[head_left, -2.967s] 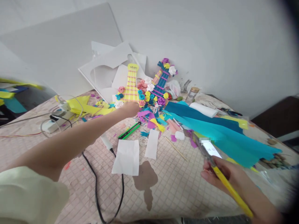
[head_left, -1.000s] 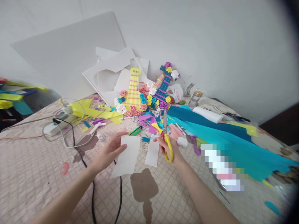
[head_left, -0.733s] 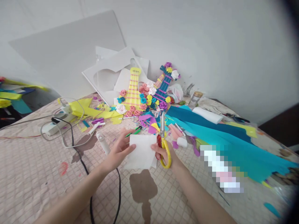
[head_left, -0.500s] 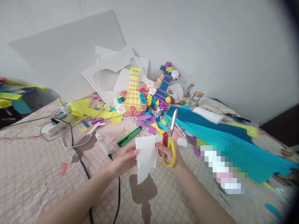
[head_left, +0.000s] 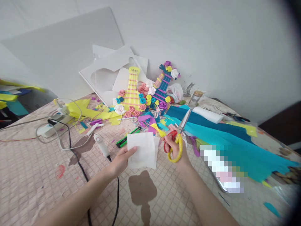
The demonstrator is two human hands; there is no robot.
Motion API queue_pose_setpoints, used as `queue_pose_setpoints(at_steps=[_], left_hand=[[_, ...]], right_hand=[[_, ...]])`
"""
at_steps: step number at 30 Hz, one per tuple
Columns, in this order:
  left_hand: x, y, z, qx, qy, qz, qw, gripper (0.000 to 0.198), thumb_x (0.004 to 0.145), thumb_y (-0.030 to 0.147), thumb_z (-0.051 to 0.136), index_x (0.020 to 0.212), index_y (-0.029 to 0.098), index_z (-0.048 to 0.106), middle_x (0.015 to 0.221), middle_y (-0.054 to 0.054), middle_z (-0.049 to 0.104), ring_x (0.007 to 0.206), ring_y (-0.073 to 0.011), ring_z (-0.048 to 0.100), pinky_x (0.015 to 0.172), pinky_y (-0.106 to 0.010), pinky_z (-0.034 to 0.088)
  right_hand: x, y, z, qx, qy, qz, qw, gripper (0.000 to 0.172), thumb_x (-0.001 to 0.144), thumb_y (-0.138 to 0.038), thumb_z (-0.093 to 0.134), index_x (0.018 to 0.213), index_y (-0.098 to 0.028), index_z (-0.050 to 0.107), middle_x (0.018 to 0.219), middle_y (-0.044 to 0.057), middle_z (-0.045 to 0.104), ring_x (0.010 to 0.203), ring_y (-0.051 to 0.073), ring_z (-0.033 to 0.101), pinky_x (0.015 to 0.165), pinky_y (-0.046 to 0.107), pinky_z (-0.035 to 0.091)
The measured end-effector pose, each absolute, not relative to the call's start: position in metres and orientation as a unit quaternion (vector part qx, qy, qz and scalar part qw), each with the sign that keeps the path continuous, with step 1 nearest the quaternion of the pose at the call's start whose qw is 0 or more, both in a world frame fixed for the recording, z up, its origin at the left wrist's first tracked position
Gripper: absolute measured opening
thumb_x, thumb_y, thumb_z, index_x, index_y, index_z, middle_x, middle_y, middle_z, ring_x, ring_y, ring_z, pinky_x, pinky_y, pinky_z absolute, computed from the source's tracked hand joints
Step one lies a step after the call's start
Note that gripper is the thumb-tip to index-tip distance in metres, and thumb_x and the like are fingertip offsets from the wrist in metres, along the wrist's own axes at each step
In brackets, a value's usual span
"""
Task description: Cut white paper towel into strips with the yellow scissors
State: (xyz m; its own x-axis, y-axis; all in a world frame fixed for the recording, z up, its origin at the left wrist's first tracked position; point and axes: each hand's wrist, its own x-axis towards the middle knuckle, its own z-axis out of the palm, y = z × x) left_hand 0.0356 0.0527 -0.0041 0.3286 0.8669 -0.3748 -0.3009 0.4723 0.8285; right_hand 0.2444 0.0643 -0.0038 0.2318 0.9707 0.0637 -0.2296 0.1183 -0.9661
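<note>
My left hand pinches a roughly square stack of white crepe paper by its left edge, thumb on top. The sheets overlap unevenly along their right side. My right hand holds scissors with one red and one yellow handle, blades pointing up and away, apart from the paper. Behind the paper lies a green and black box cutter, partly covered by it. A white glue gun with a black cord rests left of my left hand.
Two paper guitars, one yellow and one blue, stand at the back among paper roses. Turquoise crepe paper spreads on the right beside a phone with a blurred screen. A power strip and cables lie left.
My right hand has let go of the white paper and moved right with the scissors. The paper now lies flatter and squarer in my left hand. The view has shifted slightly.
</note>
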Motion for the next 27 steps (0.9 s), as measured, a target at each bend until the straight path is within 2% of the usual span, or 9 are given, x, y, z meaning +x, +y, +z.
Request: queue_pose_setpoints(at_steps=[4, 7, 10, 13, 16, 19, 21, 23, 27], left_hand=[[0.011, 0.059, -0.003, 0.37, 0.504, 0.288, 0.726, 0.029, 0.062, 0.038, 0.072, 0.075, 0.013, 0.066, 0.066, -0.003, 0.069, 0.058, -0.0149, 0.061, 0.056, -0.024, 0.046], [-0.008, 0.06, -0.002, 0.516, 0.503, 0.206, 0.662, 0.029, 0.068, 0.041, 0.064, 0.08, 0.015, 0.066, 0.076, -0.004, 0.07, 0.065, -0.0177, 0.063, 0.058, -0.025, 0.046], [-0.022, 0.061, 0.005, 0.673, 0.543, 0.169, 0.473, 0.031, 0.073, 0.046, 0.056, 0.083, 0.018, 0.065, 0.081, -0.004, 0.07, 0.072, -0.0205, 0.064, 0.06, -0.026, 0.046], [-0.028, 0.061, 0.017, 0.722, 0.615, 0.163, 0.272, 0.037, 0.077, 0.049, 0.048, 0.094, 0.019, 0.062, 0.081, -0.005, 0.069, 0.069, -0.0201, 0.063, 0.062, -0.029, 0.046], [-0.016, 0.062, 0.031, 0.772, 0.58, 0.207, 0.159, 0.038, 0.082, 0.046, 0.044, 0.103, 0.018, 0.06, 0.09, -0.008, 0.066, 0.068, -0.0171, 0.059, 0.065, -0.031, 0.046], [0.016, 0.061, 0.041, 0.838, 0.437, 0.264, 0.194, 0.03, 0.086, 0.037, 0.043, 0.102, 0.02, 0.062, 0.097, -0.007, 0.063, 0.079, -0.0149, 0.058, 0.07, -0.027, 0.046], [0.041, 0.06, 0.044, 0.861, 0.37, 0.278, 0.212, 0.028, 0.085, 0.034, 0.046, 0.102, 0.019, 0.063, 0.095, -0.008, 0.063, 0.083, -0.0159, 0.058, 0.075, -0.028, 0.045], [0.06, 0.062, 0.045, 0.88, 0.337, 0.255, 0.218, 0.023, 0.084, 0.03, 0.048, 0.093, 0.017, 0.066, 0.086, -0.007, 0.063, 0.077, -0.0156, 0.058, 0.071, -0.027, 0.045], [0.077, 0.068, 0.041, 0.878, 0.372, 0.206, 0.219, 0.017, 0.079, 0.019, 0.051, 0.067, 0.016, 0.064, 0.061, -0.002, 0.058, 0.057, -0.013, 0.053, 0.057, -0.024, 0.041]], right_hand=[[0.261, 0.073, -0.005, -0.48, -0.379, 0.451, 0.65, 0.029, 0.068, -0.038, 0.067, 0.078, -0.02, 0.047, 0.06, -0.005, 0.058, 0.028, 0.003, 0.035, 0.028, 0.017, 0.028], [0.268, 0.075, -0.006, -0.486, -0.378, 0.442, 0.652, 0.029, 0.068, -0.038, 0.067, 0.074, -0.021, 0.044, 0.059, -0.006, 0.056, 0.029, 0.003, 0.036, 0.028, 0.016, 0.029], [0.266, 0.072, -0.006, -0.49, -0.396, 0.436, 0.642, 0.031, 0.068, -0.039, 0.067, 0.07, -0.021, 0.042, 0.058, -0.006, 0.056, 0.029, 0.003, 0.037, 0.029, 0.017, 0.029], [0.258, 0.066, -0.006, -0.502, -0.427, 0.433, 0.614, 0.033, 0.068, -0.041, 0.067, 0.067, -0.021, 0.042, 0.055, -0.005, 0.056, 0.029, 0.004, 0.038, 0.029, 0.018, 0.03], [0.244, 0.057, -0.006, -0.518, -0.46, 0.429, 0.58, 0.033, 0.067, -0.041, 0.068, 0.064, -0.02, 0.043, 0.054, -0.003, 0.057, 0.032, 0.006, 0.041, 0.032, 0.019, 0.032], [0.228, 0.048, -0.009, -0.532, -0.489, 0.42, 0.549, 0.03, 0.065, -0.038, 0.068, 0.064, -0.02, 0.044, 0.051, -0.003, 0.055, 0.035, 0.008, 0.043, 0.034, 0.02, 0.035], [0.219, 0.044, -0.013, -0.54, -0.507, 0.41, 0.532, 0.025, 0.064, -0.034, 0.067, 0.065, -0.02, 0.047, 0.05, -0.004, 0.053, 0.037, 0.009, 0.043, 0.037, 0.021, 0.036], [0.213, 0.042, -0.02, -0.546, -0.524, 0.397, 0.519, 0.02, 0.063, -0.03, 0.066, 0.067, -0.019, 0.05, 0.054, -0.003, 0.054, 0.042, 0.011, 0.045, 0.041, 0.022, 0.037], [0.21, 0.041, -0.034, -0.555, -0.547, 0.373, 0.503, 0.02, 0.059, -0.027, 0.067, 0.067, -0.019, 0.05, 0.053, -0.005, 0.049, 0.051, 0.013, 0.046, 0.048, 0.024, 0.039]])
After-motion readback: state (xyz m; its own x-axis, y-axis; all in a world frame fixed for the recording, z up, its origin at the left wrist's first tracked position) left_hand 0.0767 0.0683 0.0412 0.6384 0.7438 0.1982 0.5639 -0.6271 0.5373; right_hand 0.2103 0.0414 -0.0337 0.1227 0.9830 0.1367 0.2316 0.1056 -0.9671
